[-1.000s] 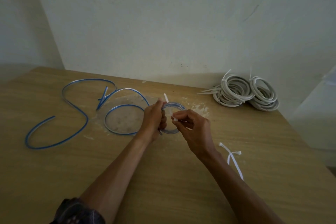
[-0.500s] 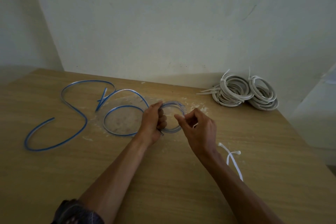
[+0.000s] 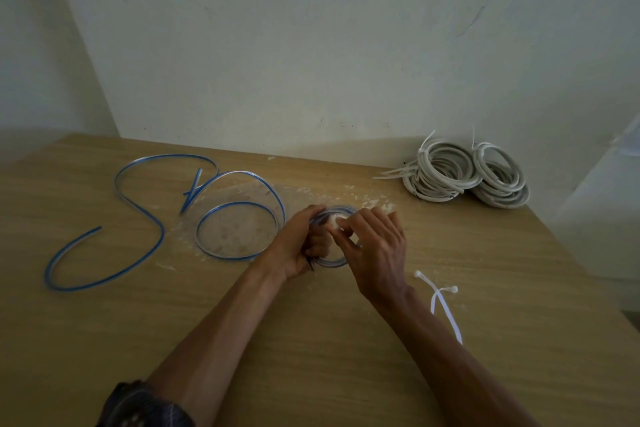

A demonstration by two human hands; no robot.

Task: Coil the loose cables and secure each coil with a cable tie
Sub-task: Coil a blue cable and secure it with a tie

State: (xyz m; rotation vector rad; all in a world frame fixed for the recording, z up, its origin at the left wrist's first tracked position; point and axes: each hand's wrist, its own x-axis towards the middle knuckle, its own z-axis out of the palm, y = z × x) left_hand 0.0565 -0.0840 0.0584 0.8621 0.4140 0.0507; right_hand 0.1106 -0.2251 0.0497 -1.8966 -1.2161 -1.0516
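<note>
My left grip (image 3: 298, 246) is closed round the left side of a small coil (image 3: 333, 264) of thin bluish cable, fingers curled over the strands and thumb along the top. The coil is at the middle of the counter (image 3: 519, 270), a little toward the far edge, and whether it touches the wood I cannot tell. My right grip (image 3: 377, 253) comes over it from the right, thumb and forefinger pinched on a small white piece at the top of the ring, which looks to be a cable tie (image 3: 334, 219); most of it is hidden by my fingers.

The loose blue cable (image 3: 138, 211) snakes over the left half of the counter in wide curves, with one round loop just beside my left grip. Pale flecks lie scattered around that loop and behind my grips. At the far right corner two white coils (image 3: 440, 170) lean on each other near the wall (image 3: 311, 45), each already bound, tie tails sticking out. Two spare ties (image 3: 444, 302) lie crossed on the wood just right of my right forearm. A dark sleeve (image 3: 145, 406) shows at my left elbow, at the near edge.
</note>
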